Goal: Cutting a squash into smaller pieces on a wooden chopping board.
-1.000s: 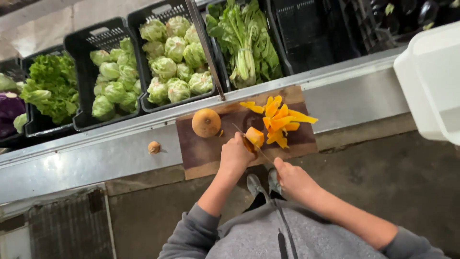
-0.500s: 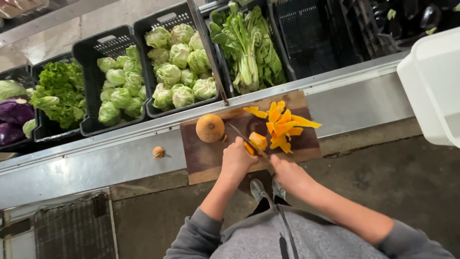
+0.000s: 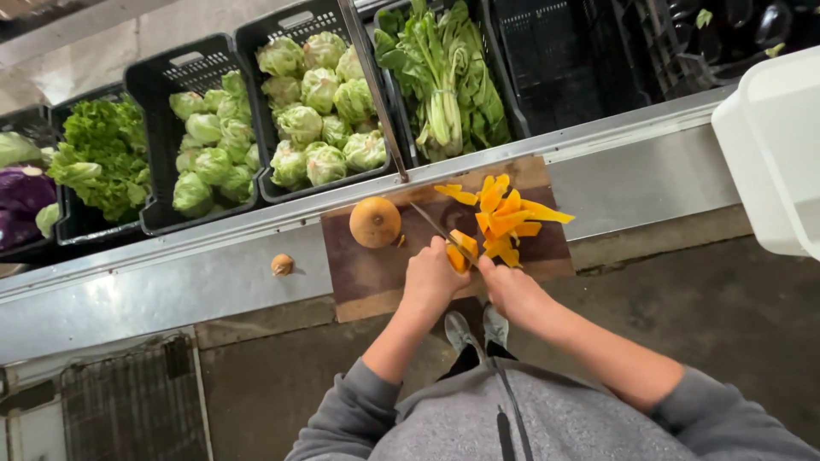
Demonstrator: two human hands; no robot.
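Note:
My left hand (image 3: 430, 280) pins a small orange squash piece (image 3: 462, 248) to the brown wooden cutting board (image 3: 376, 282). My right hand (image 3: 510, 286) grips a knife (image 3: 430, 222) whose thin blade runs up and left, across that piece. A pile of orange squash slices (image 3: 506, 218) lies just beyond my right hand. A round tan squash half (image 3: 375, 222) rests on the board to the left of the blade tip.
A cut stem end (image 3: 282, 265) lies on the steel counter (image 3: 171, 290) left of the board. Behind stand black crates of lettuce heads (image 3: 320, 111), leafy greens (image 3: 448, 94) and frilly lettuce (image 3: 98, 158). A white tub (image 3: 773, 154) sits at right.
Both hands stay over the squash piece on the board, with the knife still across it. The view has shifted slightly; the pile and the squash half have not moved.

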